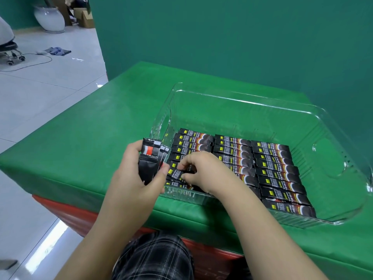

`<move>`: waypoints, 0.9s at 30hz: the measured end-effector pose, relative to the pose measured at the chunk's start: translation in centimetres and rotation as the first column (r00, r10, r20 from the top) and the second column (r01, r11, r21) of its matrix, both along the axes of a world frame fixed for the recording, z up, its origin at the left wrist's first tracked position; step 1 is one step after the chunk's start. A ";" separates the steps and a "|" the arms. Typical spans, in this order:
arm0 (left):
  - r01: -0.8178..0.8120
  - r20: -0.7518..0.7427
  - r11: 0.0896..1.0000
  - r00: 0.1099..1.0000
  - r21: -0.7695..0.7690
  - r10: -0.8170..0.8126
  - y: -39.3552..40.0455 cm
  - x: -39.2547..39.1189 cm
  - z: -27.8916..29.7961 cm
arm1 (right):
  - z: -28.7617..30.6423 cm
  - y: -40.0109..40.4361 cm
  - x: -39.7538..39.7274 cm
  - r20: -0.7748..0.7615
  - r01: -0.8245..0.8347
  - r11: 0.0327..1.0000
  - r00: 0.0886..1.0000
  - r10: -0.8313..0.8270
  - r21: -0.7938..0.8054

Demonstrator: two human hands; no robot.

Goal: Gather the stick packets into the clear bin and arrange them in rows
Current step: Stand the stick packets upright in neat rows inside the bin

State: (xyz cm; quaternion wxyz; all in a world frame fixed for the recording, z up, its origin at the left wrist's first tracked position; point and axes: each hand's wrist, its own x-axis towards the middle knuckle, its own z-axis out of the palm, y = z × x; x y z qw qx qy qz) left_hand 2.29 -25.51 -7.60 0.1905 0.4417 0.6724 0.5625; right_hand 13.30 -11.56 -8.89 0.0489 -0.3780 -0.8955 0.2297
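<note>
A clear bin (333, 126) sits on the green table. Black stick packets (278, 174) lie flat in it in three rows, filling its near half. My left hand (131, 174) grips a bundle of several black packets (150, 158) upright, just outside the bin's near-left corner. My right hand (203, 170) is inside the bin over the left row, its fingertips pinching one packet (178, 174) lying there. My right hand and forearm hide part of the left and middle rows.
The green padded table (101, 142) drops off to a tiled floor on the left, with a red layer beneath its near edge. A green wall stands behind. A white vase (49, 19), cardboard box and chair base are far off at the upper left.
</note>
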 end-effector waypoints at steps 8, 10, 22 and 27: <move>0.039 0.040 0.999 0.998 -0.034 -0.038 0.4 0.5 0.1 | -0.2 0.1 0.0 -0.014 -0.010 1.000 1.000 0.010 0.012; 0.065 0.084 0.996 0.995 -0.067 -0.059 0.7 0.8 -0.1 | 0.1 0.0 0.3 -0.135 -0.007 1.000 0.991 0.007 -0.001; 0.045 0.206 0.993 0.978 -0.112 -0.021 2.8 2.4 1.0 | 1.4 -1.3 1.3 -0.650 -0.036 0.985 0.755 -0.085 -0.170; 0.031 0.175 0.989 0.985 -0.145 -0.005 2.6 2.2 0.9 | 1.7 -1.0 1.3 -0.657 0.071 0.988 0.740 -0.142 -0.134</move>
